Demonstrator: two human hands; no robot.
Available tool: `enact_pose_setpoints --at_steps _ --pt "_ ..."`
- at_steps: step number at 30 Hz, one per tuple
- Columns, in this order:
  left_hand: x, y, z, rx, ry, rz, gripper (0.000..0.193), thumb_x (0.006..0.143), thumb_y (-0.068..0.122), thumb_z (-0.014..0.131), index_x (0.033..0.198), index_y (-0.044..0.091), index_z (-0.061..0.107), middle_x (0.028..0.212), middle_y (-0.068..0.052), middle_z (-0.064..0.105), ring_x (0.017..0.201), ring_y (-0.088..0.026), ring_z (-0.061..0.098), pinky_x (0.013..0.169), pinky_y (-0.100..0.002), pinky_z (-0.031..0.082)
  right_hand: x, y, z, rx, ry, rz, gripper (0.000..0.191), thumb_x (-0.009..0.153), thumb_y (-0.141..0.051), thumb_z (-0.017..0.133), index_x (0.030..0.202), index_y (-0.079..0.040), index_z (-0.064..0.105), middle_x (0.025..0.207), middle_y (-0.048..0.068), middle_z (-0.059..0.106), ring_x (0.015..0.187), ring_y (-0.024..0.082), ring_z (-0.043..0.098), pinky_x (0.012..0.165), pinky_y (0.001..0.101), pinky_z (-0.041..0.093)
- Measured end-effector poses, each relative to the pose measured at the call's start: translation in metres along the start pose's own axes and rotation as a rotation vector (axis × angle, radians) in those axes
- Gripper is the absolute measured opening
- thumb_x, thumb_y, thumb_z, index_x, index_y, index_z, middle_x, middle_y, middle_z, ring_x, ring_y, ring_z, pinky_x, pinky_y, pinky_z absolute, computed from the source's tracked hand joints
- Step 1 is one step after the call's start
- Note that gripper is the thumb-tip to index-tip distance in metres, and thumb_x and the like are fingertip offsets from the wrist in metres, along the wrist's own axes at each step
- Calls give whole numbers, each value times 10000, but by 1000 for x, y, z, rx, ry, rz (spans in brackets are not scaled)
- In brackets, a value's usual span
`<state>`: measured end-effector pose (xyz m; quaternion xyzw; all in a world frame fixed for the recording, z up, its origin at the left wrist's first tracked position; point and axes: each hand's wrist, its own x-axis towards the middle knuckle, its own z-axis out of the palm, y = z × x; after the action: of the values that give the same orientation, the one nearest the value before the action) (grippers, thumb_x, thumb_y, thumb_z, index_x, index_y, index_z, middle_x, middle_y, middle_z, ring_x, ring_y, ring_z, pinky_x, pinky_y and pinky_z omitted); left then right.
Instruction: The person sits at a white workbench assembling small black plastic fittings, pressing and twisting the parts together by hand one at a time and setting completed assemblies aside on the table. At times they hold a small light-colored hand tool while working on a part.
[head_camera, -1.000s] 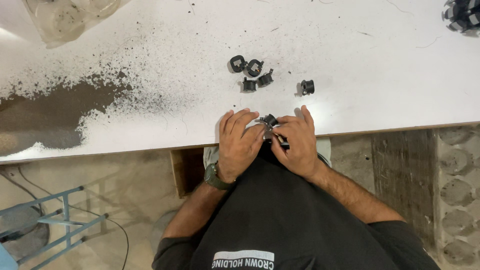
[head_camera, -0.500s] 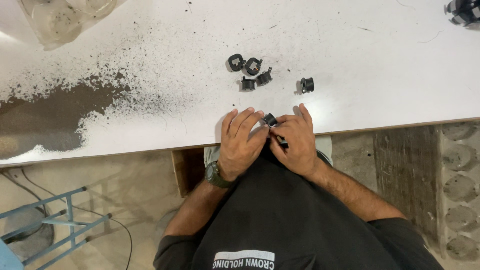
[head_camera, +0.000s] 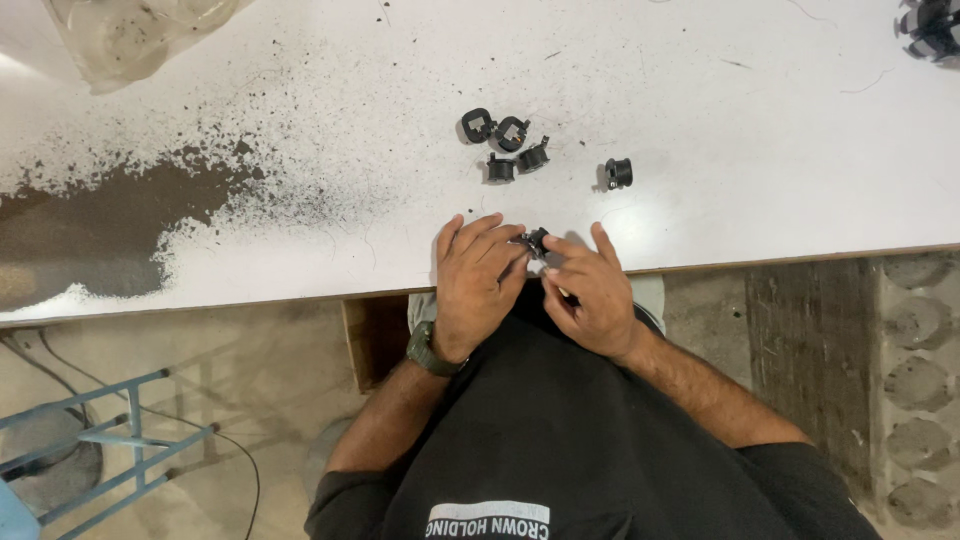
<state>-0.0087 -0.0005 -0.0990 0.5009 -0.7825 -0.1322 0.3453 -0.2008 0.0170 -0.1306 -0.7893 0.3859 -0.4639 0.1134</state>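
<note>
Two hands meet at the near edge of the white table (head_camera: 700, 120), and I see them pinching one small black part (head_camera: 537, 240) between them. My left hand (head_camera: 478, 285) curls its fingers over the part from one side; my right hand (head_camera: 590, 295) presses its fingertips against the other. Four similar black parts (head_camera: 507, 146) sit clustered further up the table, with a fifth (head_camera: 618, 173) lying apart to their right. Dark powder (head_camera: 110, 215) spreads across the table's left side.

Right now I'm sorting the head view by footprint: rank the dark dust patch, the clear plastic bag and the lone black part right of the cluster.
1. dark dust patch
2. clear plastic bag, cut off by the frame
3. lone black part
</note>
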Motion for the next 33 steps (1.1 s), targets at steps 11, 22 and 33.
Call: enact_pose_setpoints --at_steps 11,22,33 --pt "-5 -3 -1 -31 -13 8 124 910 115 736 1033 118 733 1218 0 722 1302 -216 576 1212 -507 280 9 -7 0 -56 -31 2 307 815 114 771 1033 -43 621 1014 91 691 1161 272 704 1257 565 296" --pt "-2 -1 -6 -67 12 -29 145 885 117 737 1022 123 691 1169 -12 733 1270 -242 620 1211 -506 294 18 -9 -12 -28 -66 -14 284 866 91 734 1098 -41 639 1062 94 682 1183 280 675 1276 577 273" --pt "14 -5 -11 -74 -42 -38 131 923 127 764 1049 127 728 979 0 695 1003 -207 658 1163 -509 390 29 0 -20 -271 -159 163 444 803 -291 862 1153 -46 739 1068 110 611 1262 334 517 1241 648 74"
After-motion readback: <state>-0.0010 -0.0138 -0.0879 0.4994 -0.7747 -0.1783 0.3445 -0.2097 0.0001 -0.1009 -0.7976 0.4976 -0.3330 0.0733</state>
